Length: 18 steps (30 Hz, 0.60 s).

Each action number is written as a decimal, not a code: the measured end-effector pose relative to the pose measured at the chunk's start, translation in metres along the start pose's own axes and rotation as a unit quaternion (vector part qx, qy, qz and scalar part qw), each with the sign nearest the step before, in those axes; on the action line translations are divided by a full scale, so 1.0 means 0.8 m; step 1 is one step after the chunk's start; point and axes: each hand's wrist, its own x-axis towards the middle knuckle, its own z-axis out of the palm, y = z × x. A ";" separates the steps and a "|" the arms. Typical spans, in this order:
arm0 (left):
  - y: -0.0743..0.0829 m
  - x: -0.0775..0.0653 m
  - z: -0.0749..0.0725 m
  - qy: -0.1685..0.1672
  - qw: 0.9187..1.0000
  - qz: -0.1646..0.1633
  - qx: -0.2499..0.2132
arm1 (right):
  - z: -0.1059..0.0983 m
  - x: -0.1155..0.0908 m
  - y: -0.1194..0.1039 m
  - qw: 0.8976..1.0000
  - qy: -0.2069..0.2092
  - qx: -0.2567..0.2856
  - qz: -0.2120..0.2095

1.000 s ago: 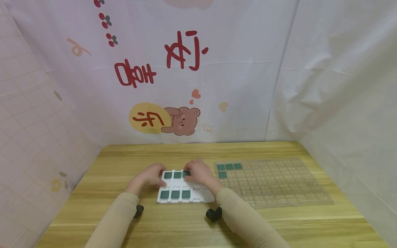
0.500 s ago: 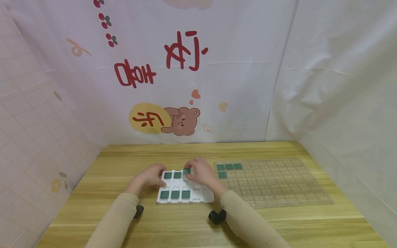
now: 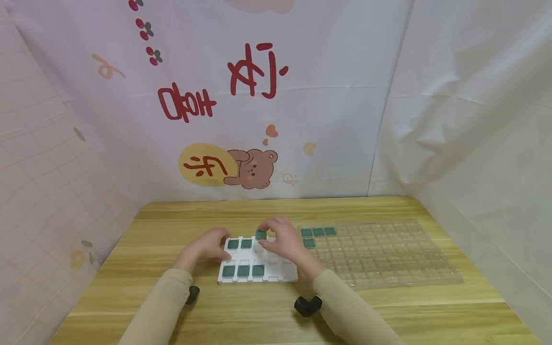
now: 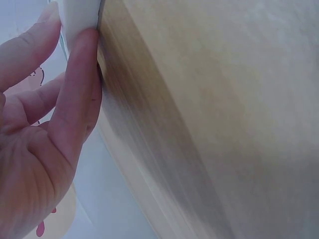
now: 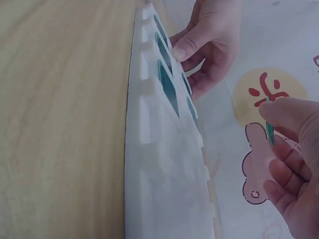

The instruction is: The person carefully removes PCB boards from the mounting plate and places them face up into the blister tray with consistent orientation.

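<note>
A small square green circuit board (image 3: 260,235) is pinched between the thumb and fingers of my right hand (image 3: 283,239), above the back row of a white slotted tray (image 3: 273,271). In the right wrist view the held circuit board (image 5: 269,130) appears edge-on, apart from the tray. My left hand (image 3: 213,243) grips the tray's left end; the left wrist view has thumb and fingers on either side of the white edge (image 4: 82,19). Two green boards (image 3: 246,244) sit in the tray's back row and three (image 3: 243,270) in its front row.
To the right lies a clear plastic compartment tray (image 3: 388,254), with several green boards (image 3: 318,232) in its far-left pockets. Both trays rest on a wooden table (image 3: 207,311). A printed cloth (image 3: 327,120) hangs behind and along the sides.
My right hand has lifted the green circuit board out of the third back-row slot of the white tray and raised it slightly. The left hand has stayed at the tray's left end.
</note>
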 end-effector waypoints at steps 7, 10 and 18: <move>-0.001 0.001 0.000 0.000 1.000 0.008 -0.006 | -0.012 -0.012 -0.002 1.000 0.016 0.025 -0.009; -0.002 0.001 0.001 -0.001 1.000 0.008 -0.021 | -0.018 -0.017 0.000 0.999 0.018 0.033 -0.006; -0.002 0.000 0.000 -0.001 1.000 0.010 -0.019 | -0.033 -0.026 0.014 0.996 0.033 0.078 -0.006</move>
